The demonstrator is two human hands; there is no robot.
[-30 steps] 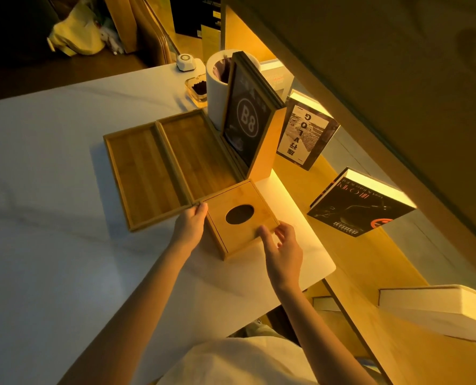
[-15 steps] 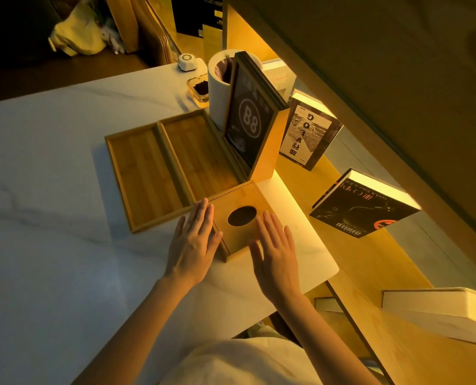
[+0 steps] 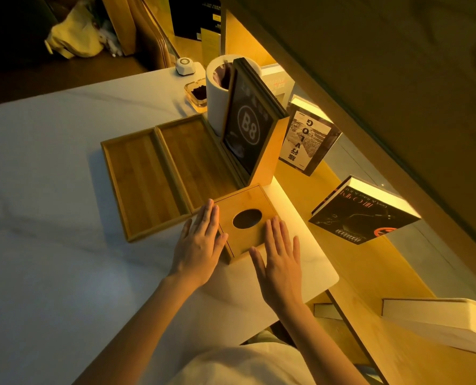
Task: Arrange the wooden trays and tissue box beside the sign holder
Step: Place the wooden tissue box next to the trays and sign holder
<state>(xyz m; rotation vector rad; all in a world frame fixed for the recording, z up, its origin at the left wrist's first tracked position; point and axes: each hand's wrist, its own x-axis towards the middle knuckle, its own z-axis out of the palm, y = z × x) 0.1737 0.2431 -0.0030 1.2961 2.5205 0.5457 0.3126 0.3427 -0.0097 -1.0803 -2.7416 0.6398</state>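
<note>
Both hands lay flat, fingers released: left hand (image 3: 200, 245) at the box's (image 3: 245, 220) left edge, right hand (image 3: 278, 262) at its near edge. Box sat near the sign holder (image 3: 254, 134), right of two trays (image 3: 145, 179) on the table (image 3: 50, 218).

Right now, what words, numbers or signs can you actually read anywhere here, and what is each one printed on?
"B8" in a white circle: on the dark card in the wooden sign holder.
"GOLV", large letters running down, seen sideways: on the standing book.
Title on the dark book: upside down, too blurred to read.
Small print above and below "B8": unreadable.
Tissue box, wooden trays: no text.
</note>
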